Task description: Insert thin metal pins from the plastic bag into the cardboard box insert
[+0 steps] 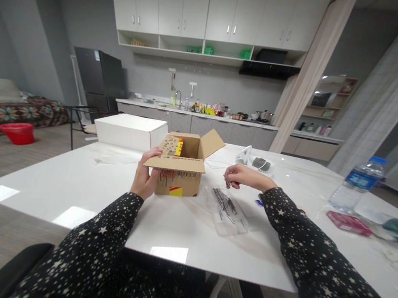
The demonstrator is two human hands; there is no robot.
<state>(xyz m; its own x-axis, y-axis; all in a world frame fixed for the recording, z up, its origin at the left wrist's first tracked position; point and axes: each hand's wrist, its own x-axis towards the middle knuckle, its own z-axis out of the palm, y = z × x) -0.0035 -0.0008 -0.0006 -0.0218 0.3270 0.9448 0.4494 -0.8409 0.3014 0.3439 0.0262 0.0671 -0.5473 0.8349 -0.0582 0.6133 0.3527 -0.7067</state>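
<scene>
Cardboard box [182, 183] wants steadying in my left hand [146, 176], gripping its side; metal pieces [226, 204] lie near my right fingers [233, 170], curled, hold unclear.

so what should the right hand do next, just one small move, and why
Probably lower the right hand to the clear tray and pinch one of the metal pieces: that hand hovers close by, the left hand grips the cardboard box, and similar pieces hang from its front flap. Whether the right hand already holds one is too small to tell.
</scene>
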